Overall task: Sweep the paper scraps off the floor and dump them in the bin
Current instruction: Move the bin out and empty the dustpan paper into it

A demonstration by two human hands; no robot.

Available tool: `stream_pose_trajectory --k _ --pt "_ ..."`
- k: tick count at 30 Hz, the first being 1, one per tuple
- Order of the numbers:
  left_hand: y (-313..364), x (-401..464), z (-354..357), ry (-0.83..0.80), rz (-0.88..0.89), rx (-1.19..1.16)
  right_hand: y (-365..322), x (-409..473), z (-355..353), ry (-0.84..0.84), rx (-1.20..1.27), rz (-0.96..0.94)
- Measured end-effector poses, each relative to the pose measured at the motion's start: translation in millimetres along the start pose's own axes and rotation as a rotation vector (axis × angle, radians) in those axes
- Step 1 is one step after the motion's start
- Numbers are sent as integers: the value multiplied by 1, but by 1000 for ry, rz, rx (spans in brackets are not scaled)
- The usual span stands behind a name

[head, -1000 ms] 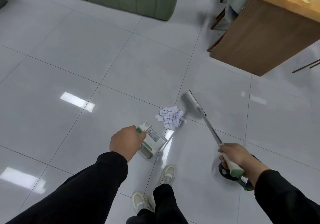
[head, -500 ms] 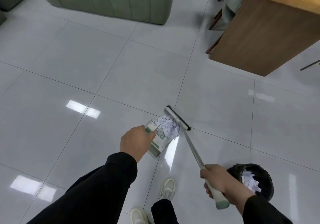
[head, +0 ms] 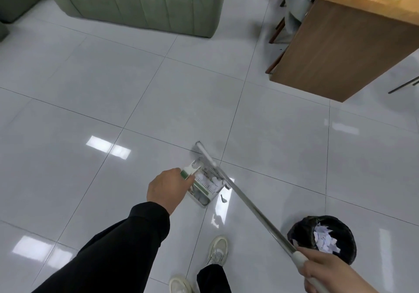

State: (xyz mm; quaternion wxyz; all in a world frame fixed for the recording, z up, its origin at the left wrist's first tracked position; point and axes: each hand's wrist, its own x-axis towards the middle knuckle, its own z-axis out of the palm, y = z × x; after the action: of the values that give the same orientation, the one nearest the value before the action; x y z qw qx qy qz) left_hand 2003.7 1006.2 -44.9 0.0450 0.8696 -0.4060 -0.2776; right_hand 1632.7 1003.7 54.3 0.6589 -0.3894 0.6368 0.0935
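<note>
Count: 1 broom (head: 238,193), 1 dustpan (head: 204,185), 1 bin (head: 322,239), 2 hands. Left hand (head: 166,189) is curled round the dustpan's green-and-white handle, pan tilted, its mouth toward the broom. Right hand (head: 322,267) is wrapped round the grip at the near end of the broom's metal pole. Broom head (head: 205,154) sits just beyond the left hand, against the pan's far edge, blurred.

Paper scraps (head: 212,182): most of the pile is inside the dustpan, just right of the left hand. Two stray bits (head: 223,198) lie on the floor just outside the pan's right edge; exact count hard to tell. More scraps (head: 325,239) already in the black-lined bin, just beyond the right hand.

Room to move: open floor (head: 90,111) left of and beyond the left hand. Green sofa (head: 140,4) far ahead of the left hand; wooden desk (head: 340,50) far ahead of the right hand, both well apart from the pan. Two light-coloured shoes (head: 217,249) between the arms.

Surface: glossy pale grey tiles, thin dark grout lines, ceiling-light reflections.
</note>
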Motion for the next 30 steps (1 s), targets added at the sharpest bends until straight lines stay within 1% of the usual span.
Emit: stream_pose_trajectory --k 2,6,10,14,15,17,18,20,21,23,26,30 --pt "-12 -5 -2 0 -29 -8 0 -1 -3 69 46 16" --pt "-41 -29 -16 27 -54 25 -3 -14 -11 121 -110 -4" --pt "-72 -50 -29 22 -72 28 5 -1 -13 184 -125 25" --pt "-100 -69 -32 6 -38 98 14 26 -6 236 -71 58" --pt "-111 -82 -32 -11 -17 122 23 27 4 249 -68 70" --pt "-121 -87 -26 -42 31 175 33 41 11 252 -97 104" --pt "-132 -100 -23 -51 47 200 47 40 27 252 -121 121" --pt "-136 -106 -14 -62 65 210 62 47 44 225 -182 157" --pt "-144 -118 -9 -79 57 194 77 41 64 219 -204 166" --pt "-147 -123 0 -91 11 96 89 36 89 175 -215 169" --pt "-149 -137 14 -107 -9 10 106 4 130 98 -154 155" --pt "-142 -149 25 -104 21 25 121 -50 150 -25 -124 110"
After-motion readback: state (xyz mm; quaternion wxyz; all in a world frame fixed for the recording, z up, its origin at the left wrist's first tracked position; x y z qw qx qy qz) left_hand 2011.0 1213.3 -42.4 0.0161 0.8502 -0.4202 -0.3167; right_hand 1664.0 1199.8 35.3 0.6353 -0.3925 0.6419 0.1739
